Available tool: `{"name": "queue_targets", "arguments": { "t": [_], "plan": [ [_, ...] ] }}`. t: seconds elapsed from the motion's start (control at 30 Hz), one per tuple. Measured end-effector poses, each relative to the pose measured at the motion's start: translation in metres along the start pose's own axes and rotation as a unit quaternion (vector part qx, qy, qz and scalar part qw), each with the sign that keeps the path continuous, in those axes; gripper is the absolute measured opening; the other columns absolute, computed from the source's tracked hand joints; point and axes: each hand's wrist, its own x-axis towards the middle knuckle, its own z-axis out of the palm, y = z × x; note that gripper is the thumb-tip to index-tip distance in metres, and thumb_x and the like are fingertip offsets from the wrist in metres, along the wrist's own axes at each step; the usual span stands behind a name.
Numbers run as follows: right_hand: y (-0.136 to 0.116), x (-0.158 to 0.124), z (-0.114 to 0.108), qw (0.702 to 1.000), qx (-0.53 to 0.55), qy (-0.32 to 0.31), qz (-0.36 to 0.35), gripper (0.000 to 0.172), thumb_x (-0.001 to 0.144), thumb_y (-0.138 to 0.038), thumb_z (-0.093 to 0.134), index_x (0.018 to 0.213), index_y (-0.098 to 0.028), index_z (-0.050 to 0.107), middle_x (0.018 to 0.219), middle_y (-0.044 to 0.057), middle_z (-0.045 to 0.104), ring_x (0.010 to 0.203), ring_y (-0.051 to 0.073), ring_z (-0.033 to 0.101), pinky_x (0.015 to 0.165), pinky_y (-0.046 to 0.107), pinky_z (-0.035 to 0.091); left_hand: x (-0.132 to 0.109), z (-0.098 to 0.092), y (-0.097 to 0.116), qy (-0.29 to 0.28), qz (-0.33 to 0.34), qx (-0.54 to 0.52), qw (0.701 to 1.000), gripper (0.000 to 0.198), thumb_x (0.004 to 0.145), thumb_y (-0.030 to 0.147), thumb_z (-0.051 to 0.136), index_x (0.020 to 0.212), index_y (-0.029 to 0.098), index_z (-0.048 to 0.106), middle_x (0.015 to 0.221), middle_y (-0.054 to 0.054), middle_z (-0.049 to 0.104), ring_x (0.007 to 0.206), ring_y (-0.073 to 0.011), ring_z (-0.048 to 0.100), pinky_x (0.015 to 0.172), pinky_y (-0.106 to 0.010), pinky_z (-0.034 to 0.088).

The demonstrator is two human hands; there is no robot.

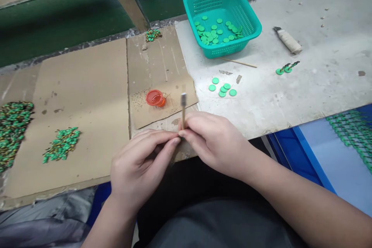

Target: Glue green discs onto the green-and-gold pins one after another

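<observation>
My two hands meet at the table's near edge. My right hand (213,141) is closed round a thin wooden stick (183,110) with a pale tip that stands upright out of the fist. My left hand (142,164) pinches a tiny part against the right fingertips; what it is stays hidden. An orange cap of liquid (155,98) sits on a cardboard scrap just beyond the hands. Several loose green discs (222,87) lie on the grey tabletop to the right of it.
A teal basket (247,11) holding several green discs stands at the back. A wrapped knife (287,40), a thin skewer (238,62) and two joined discs (284,69) lie right. Piles of green-and-dark pieces (61,144) lie on cardboard (87,85) at left. A blue bin (345,151) holds green strands.
</observation>
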Motion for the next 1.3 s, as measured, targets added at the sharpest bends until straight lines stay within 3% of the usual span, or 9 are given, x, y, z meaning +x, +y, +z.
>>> {"name": "queue_targets", "arguments": {
  "t": [0.13, 0.77, 1.0, 1.3],
  "plan": [
    [0.002, -0.005, -0.003, 0.998, 0.002, 0.064, 0.003, 0.016, 0.119, -0.02, 0.062, 0.103, -0.024, 0.065, 0.101, 0.004, 0.08, 0.097, 0.021, 0.078, 0.088, 0.033, 0.064, 0.0, 0.0, 0.001, 0.001, -0.012, -0.001, 1.0, 0.019, 0.11, 0.019, 0.081, 0.117, 0.037, 0.085, 0.111, 0.004, 0.09, 0.1, -0.0196, 0.084, 0.095, -0.041, 0.067],
    [0.005, 0.002, -0.001, 1.0, 0.013, -0.014, -0.02, 0.019, 0.123, -0.018, 0.055, 0.11, -0.024, 0.066, 0.113, 0.007, 0.082, 0.108, 0.022, 0.08, 0.099, 0.039, 0.066, -0.002, 0.0, -0.001, 0.009, 0.007, 0.008, 1.0, 0.025, 0.107, 0.014, 0.083, 0.118, 0.036, 0.084, 0.109, 0.005, 0.088, 0.097, -0.0177, 0.083, 0.094, -0.037, 0.066],
    [0.002, 0.007, -0.002, 0.999, 0.006, -0.036, -0.021, 0.022, 0.122, -0.012, 0.053, 0.106, -0.024, 0.064, 0.106, 0.005, 0.079, 0.099, 0.02, 0.076, 0.09, 0.034, 0.063, -0.003, 0.0, -0.003, 0.006, 0.014, 0.01, 1.0, 0.027, 0.107, 0.012, 0.082, 0.12, 0.035, 0.083, 0.111, 0.005, 0.088, 0.099, -0.0182, 0.083, 0.095, -0.037, 0.066],
    [0.003, 0.009, 0.001, 0.998, 0.005, -0.065, -0.01, 0.022, 0.12, -0.012, 0.049, 0.111, -0.025, 0.063, 0.111, 0.006, 0.081, 0.104, 0.022, 0.076, 0.094, 0.037, 0.063, -0.002, 0.0, -0.002, 0.009, 0.011, 0.025, 1.0, 0.023, 0.108, 0.014, 0.081, 0.116, 0.035, 0.084, 0.109, 0.004, 0.088, 0.099, -0.0198, 0.084, 0.093, -0.039, 0.067]
  ]
}}
